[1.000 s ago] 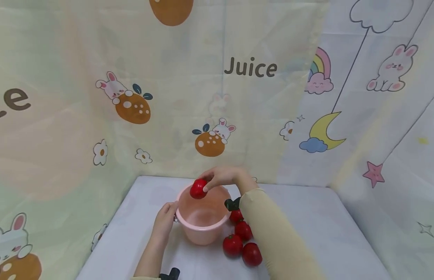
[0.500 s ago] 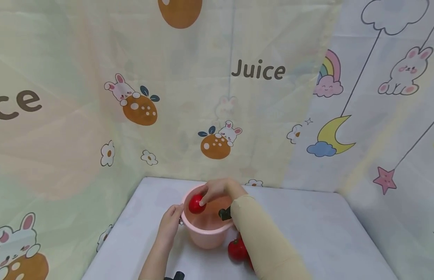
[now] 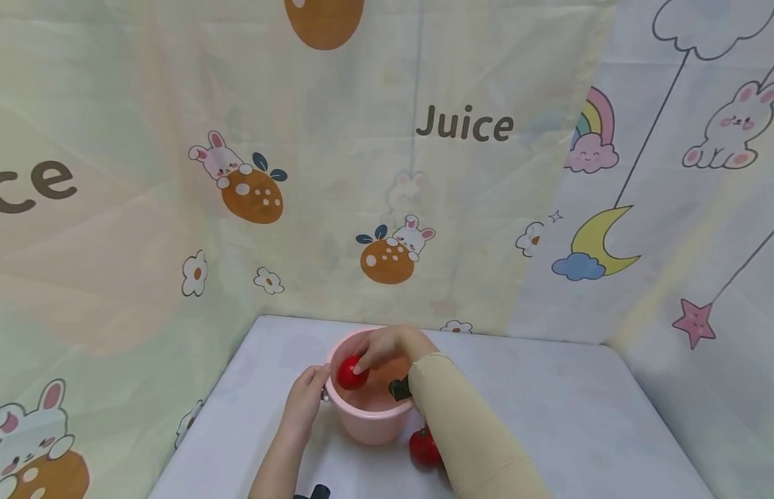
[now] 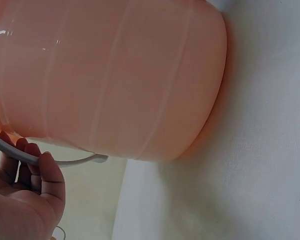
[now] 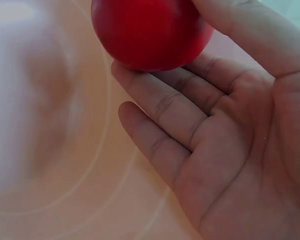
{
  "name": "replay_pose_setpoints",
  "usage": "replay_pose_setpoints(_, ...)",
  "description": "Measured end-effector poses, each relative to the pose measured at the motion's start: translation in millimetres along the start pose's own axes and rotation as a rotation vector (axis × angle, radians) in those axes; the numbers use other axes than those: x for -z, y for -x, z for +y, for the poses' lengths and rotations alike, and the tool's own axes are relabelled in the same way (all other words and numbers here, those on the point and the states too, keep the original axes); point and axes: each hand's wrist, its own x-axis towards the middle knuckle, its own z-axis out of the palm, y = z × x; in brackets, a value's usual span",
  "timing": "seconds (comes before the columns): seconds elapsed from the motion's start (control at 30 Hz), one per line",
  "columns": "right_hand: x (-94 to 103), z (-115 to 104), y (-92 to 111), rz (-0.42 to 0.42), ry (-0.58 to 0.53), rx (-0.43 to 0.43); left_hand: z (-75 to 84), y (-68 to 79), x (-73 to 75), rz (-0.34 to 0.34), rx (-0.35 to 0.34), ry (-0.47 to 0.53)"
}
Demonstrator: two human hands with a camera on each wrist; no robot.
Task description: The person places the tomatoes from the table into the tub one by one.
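Observation:
A pink bucket (image 3: pixel 371 426) stands upright on the white table. At its left side my left hand (image 3: pixel 303 398) grips it by the rim; in the left wrist view the fingers of this left hand (image 4: pixel 35 185) are curled at the pale handle (image 4: pixel 75 161). My right hand (image 3: pixel 382 346) reaches down inside the bucket, holding a red tomato (image 3: pixel 352 373) between thumb and fingers. In the right wrist view, the smooth tomato (image 5: pixel 150 35) rests against the fingertips of the right hand (image 5: pixel 215 135), above the bucket's bottom.
Another red tomato (image 3: pixel 425 448) lies on the table (image 3: pixel 586 430) to the right of the bucket; more red shows behind the right sleeve (image 3: pixel 470 430), mostly hidden. Printed cloth (image 3: pixel 337 173) hangs around the table's back and sides.
My right hand has lowered the tomato from above the bucket's rim to inside it. My left hand has stayed on the bucket. The head view has shifted slightly.

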Motion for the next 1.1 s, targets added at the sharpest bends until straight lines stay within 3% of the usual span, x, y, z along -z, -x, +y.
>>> replay_pose_setpoints(0.47,3.4,-2,10,0.089,0.142,0.038,-1.7,-2.5,-1.9,0.006,-0.004,0.0)
replay_pose_setpoints(0.6,14.2,-8,21,0.136,0.251,0.089,-2.8,-2.2,-0.2,0.01,-0.01,-0.003)
replay_pose_setpoints(0.73,29.9,-7,45,0.193,0.316,0.179,-3.3,-2.1,-1.9,0.001,-0.013,0.007)
replay_pose_setpoints(0.87,43.7,3,81,0.238,0.241,0.256,-4.0,-1.6,-1.2,-0.001,-0.026,-0.005)
replay_pose_setpoints(1.1,52.2,53,143,0.361,0.095,0.252,-3.8,-2.3,0.6,-0.008,-0.027,-0.027)
